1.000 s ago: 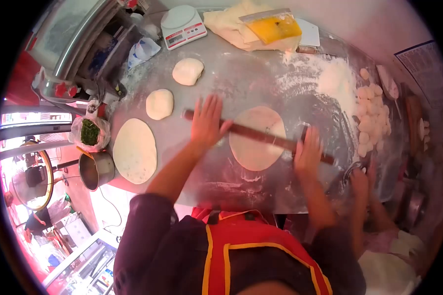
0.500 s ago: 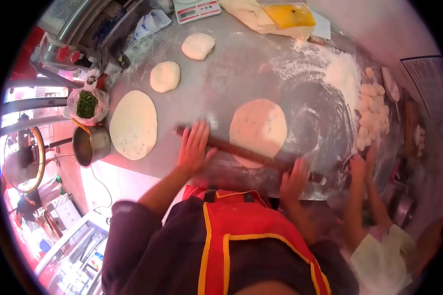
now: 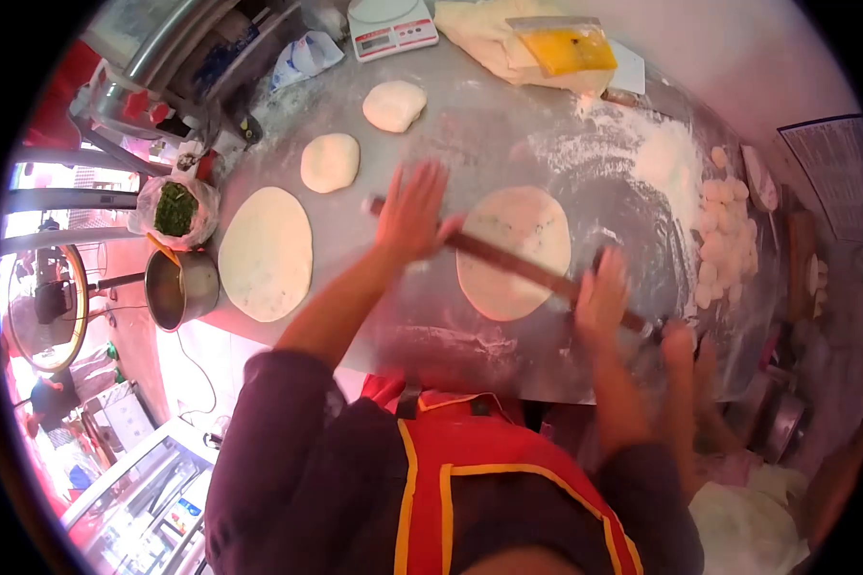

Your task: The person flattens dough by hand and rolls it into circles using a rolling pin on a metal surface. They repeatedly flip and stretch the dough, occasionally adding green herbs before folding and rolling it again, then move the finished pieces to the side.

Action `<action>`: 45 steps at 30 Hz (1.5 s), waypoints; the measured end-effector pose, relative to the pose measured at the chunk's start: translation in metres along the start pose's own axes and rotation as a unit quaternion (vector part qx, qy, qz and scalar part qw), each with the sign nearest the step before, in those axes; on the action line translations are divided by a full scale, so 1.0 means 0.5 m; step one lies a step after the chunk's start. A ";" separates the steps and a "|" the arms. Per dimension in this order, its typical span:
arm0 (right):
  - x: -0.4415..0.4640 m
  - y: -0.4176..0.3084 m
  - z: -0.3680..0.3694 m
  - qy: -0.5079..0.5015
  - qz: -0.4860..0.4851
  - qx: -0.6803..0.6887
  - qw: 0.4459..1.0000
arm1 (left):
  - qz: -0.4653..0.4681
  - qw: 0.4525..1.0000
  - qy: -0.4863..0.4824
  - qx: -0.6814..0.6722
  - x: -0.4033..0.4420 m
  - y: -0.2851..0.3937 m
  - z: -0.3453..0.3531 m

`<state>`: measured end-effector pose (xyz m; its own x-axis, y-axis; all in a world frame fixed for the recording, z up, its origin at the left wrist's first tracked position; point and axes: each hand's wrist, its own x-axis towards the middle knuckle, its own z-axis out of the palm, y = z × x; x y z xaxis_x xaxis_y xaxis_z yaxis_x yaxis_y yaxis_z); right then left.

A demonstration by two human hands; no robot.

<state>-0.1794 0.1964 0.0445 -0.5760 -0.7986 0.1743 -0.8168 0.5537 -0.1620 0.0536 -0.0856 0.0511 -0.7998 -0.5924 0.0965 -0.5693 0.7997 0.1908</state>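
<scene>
Both palms rest on a brown rolling pin point(image 3: 510, 261), which lies slantwise across a thin round of dough point(image 3: 518, 216). My left hand point(image 3: 412, 211) presses the pin's left part with its fingers stretched out flat. Toward the other end, my right hand point(image 3: 602, 295) lies on it, fingers also extended and slightly blurred. Dark flecks show in the dough. To the left is another flattened round point(image 3: 266, 254). Beyond it sit two thick dough pieces, a smaller one point(image 3: 331, 163) and one farther back point(image 3: 394, 105).
Loose flour point(image 3: 666, 158) and several small dough lumps point(image 3: 724, 230) lie on the right. A co-worker's hand point(image 3: 679, 340) is close to the pin's right end. A pot point(image 3: 182, 290), a bag of chopped greens point(image 3: 175, 208) and a kitchen scale point(image 3: 391, 34) stand around the table's edges.
Both hands and the rolling pin have moved forward, away from my body, over the dough. The co-worker's hands have drawn back from the small lumps toward the pin's right end.
</scene>
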 end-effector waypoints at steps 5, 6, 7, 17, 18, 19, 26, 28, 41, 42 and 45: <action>-0.097 -0.066 -0.031 -0.039 -0.007 0.146 0.989 | 0.083 0.994 0.017 -0.076 -0.205 -0.021 -0.009; -0.024 -0.079 -0.008 -0.016 0.016 0.226 0.974 | 0.104 0.992 0.008 -0.068 -0.208 -0.035 -0.011; 0.054 -0.087 0.025 -0.010 0.036 0.231 0.972 | 0.117 0.985 0.038 -0.125 -0.200 -0.031 -0.030; 0.256 -0.417 0.138 -0.279 -0.452 0.210 0.821 | 0.023 0.992 -0.041 -0.115 -0.369 0.067 -0.127; 0.232 -0.482 0.116 -0.330 -0.439 0.182 0.815 | 0.015 0.991 -0.046 -0.123 -0.375 0.071 -0.131; 0.218 -0.518 0.103 -0.379 -0.423 0.156 0.808 | 0.012 0.992 -0.044 -0.121 -0.375 0.071 -0.133; 0.262 -0.252 0.127 -0.202 -0.056 0.225 0.952 | 0.032 0.993 -0.027 -0.107 -0.333 0.039 -0.120; 0.174 -0.152 0.062 -0.217 0.006 0.259 0.941 | 0.037 0.994 0.003 -0.107 -0.310 0.026 -0.100; 0.211 -0.011 0.058 0.012 -0.007 -0.046 0.999 | -0.013 0.995 0.086 0.050 0.092 -0.036 -0.006; 0.260 -0.003 0.069 0.027 0.003 -0.056 0.998 | -0.013 0.993 0.102 0.058 0.148 -0.048 0.004; 0.325 0.001 0.076 0.051 -0.007 -0.060 0.997 | -0.009 0.988 0.144 0.057 0.221 -0.061 0.011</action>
<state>-0.2719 0.0579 0.0357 -0.5599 -0.7817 0.2745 -0.8193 0.5718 -0.0427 -0.0183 -0.1751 0.0505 -0.7115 -0.5963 0.3719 -0.6134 0.7852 0.0854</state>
